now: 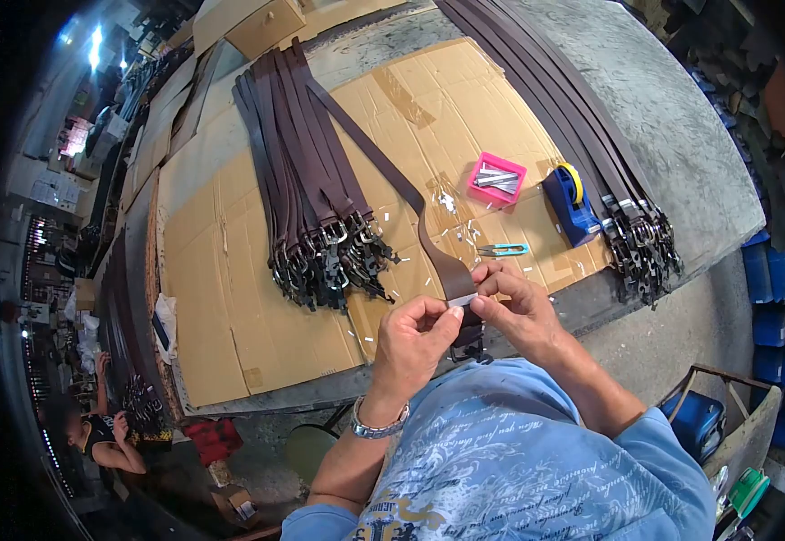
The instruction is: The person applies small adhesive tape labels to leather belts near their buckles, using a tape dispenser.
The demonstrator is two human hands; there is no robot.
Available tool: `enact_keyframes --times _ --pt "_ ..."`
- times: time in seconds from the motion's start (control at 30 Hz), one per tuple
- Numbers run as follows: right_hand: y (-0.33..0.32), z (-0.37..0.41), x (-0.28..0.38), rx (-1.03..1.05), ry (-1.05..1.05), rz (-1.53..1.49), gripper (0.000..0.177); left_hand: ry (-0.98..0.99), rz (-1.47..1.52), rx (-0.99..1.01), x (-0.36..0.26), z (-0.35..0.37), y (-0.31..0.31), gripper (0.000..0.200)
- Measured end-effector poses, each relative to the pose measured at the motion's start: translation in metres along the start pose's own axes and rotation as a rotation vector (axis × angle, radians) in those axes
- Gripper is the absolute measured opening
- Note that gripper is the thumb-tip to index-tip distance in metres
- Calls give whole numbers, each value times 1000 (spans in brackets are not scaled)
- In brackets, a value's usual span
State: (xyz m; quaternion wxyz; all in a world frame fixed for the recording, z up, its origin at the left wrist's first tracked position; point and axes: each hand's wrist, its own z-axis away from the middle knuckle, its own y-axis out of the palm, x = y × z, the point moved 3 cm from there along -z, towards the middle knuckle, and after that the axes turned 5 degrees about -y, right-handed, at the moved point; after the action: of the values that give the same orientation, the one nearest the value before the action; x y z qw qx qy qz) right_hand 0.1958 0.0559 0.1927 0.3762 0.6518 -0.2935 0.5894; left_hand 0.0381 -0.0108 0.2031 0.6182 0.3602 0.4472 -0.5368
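My left hand (pixel 415 338) and my right hand (pixel 520 307) both pinch the buckle end of a dark brown belt (pixel 383 167) near the table's front edge. A strip of clear tape (pixel 462 300) crosses the belt between my fingertips. The belt's strap runs away from me across the cardboard sheet (pixel 230 298). Its buckle (pixel 471 347) hangs just below my hands, partly hidden.
A pile of brown belts (pixel 307 180) with buckles lies left of my hands; another pile (pixel 591 153) lies at the right. A pink tray (pixel 497 178), a blue tape dispenser (pixel 570 203) and thread snips (pixel 503 250) sit between them. A person (pixel 108 437) sits at lower left.
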Motion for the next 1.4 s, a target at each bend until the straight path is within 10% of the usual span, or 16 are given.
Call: enact_keyframes --times 1.4 --pt "1 -19 53 237 -211 590 26 162 -274 -105 -19 5 1 16"
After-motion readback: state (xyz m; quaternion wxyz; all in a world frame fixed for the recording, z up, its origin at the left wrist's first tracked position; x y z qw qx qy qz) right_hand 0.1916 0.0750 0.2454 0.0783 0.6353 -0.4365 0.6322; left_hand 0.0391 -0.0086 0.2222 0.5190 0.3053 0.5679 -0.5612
